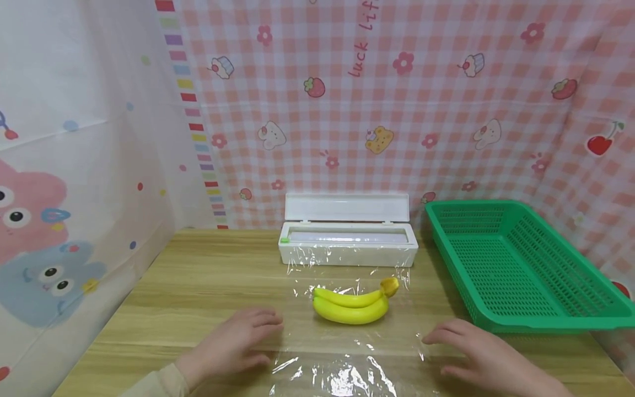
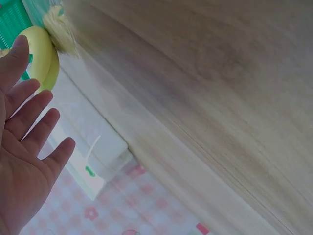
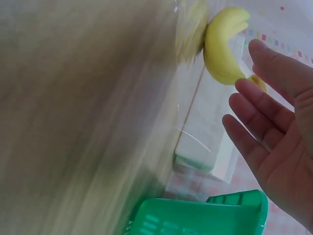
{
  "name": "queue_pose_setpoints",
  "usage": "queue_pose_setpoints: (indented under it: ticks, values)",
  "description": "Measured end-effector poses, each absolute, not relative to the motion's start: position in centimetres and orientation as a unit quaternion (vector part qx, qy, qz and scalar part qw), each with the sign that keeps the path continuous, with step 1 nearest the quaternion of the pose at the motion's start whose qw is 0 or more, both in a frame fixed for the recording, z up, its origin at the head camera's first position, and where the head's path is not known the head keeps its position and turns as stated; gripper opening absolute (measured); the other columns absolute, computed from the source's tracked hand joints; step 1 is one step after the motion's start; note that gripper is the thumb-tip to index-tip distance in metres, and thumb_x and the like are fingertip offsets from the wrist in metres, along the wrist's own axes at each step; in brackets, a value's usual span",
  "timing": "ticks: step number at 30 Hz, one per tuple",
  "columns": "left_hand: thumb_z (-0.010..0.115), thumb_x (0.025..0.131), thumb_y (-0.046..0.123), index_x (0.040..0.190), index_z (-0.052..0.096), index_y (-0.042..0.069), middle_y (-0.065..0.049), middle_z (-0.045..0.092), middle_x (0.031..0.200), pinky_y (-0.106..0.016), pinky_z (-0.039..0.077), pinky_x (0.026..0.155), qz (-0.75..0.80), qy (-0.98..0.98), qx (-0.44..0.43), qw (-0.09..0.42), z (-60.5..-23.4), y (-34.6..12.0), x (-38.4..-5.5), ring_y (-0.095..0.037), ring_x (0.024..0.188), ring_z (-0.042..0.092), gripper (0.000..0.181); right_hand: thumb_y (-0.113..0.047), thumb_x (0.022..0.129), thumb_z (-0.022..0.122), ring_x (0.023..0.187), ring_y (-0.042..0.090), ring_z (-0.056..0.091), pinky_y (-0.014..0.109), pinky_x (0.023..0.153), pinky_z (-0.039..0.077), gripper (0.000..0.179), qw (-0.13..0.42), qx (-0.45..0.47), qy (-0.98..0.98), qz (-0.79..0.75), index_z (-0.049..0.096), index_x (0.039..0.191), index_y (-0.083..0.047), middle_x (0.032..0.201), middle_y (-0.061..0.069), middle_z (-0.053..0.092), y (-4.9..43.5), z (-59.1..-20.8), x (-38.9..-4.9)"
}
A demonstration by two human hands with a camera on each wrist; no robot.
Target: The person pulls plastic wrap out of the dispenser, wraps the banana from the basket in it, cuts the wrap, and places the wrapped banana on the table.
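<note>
While a long white plastic box [image 1: 348,256] with a raised lid stood beyond the left hand [image 1: 238,342] and the right hand [image 1: 483,353], a green perforated plastic basket [image 1: 555,323] sat beyond the latter, to its right, on the wood-grained counter [image 1: 198,281]. Transparent, shiny plastic film [image 1: 347,380] stretched from the box between the hands. Two joined yellow bananas [image 1: 349,311], glossy and curved, brownish at the stem, lay on it, between and ahead of the hands, which were apart, fingers loosely extended.
</note>
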State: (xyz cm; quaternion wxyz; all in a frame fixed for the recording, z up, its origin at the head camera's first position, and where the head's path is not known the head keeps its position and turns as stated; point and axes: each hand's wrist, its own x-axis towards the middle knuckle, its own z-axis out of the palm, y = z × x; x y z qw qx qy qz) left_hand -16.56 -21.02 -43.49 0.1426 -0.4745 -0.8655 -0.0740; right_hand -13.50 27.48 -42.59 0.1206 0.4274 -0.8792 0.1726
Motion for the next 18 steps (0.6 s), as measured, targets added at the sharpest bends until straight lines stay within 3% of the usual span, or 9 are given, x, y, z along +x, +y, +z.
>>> queue_pose_setpoints:
  ticks: [2,9,18]
  values:
    - [0.084,0.072,0.037,0.119,0.067,0.003,-0.010,0.066,0.124,-0.050,0.048,0.100,-0.076,-0.857,-0.486,0.150,-43.6,-21.0,-16.5,-0.030,0.117,0.059,0.061,-0.024,0.076,0.086,0.100,0.003,0.056,0.025,0.079,0.056,0.050,0.100,0.425,-0.883,0.173,0.063,0.120,-0.030,0.115,-0.019,0.058,27.5,-42.7,-13.2]
    - [0.087,0.065,0.037,0.104,0.070,0.014,0.005,0.065,0.105,-0.035,0.050,0.093,-0.099,-0.814,-0.548,0.165,-43.9,-20.5,-16.4,-0.015,0.101,0.060,0.048,-0.029,0.079,0.083,0.097,0.001,0.056,0.024,0.078,0.055,0.040,0.062,0.458,-0.865,0.195,0.063,0.113,-0.032,0.111,-0.020,0.058,27.5,-43.3,-13.0]
    - [0.085,0.061,0.028,0.097,0.069,0.020,0.014,0.060,0.098,-0.025,0.048,0.088,-0.097,-0.824,-0.551,0.092,-44.1,-19.8,-15.2,-0.004,0.093,0.054,0.040,-0.028,0.080,0.082,0.093,0.000,0.054,0.026,0.075,0.055,0.034,0.019,0.465,-0.863,0.196,0.063,0.108,-0.034,0.107,-0.022,0.056,27.4,-44.4,-13.0]
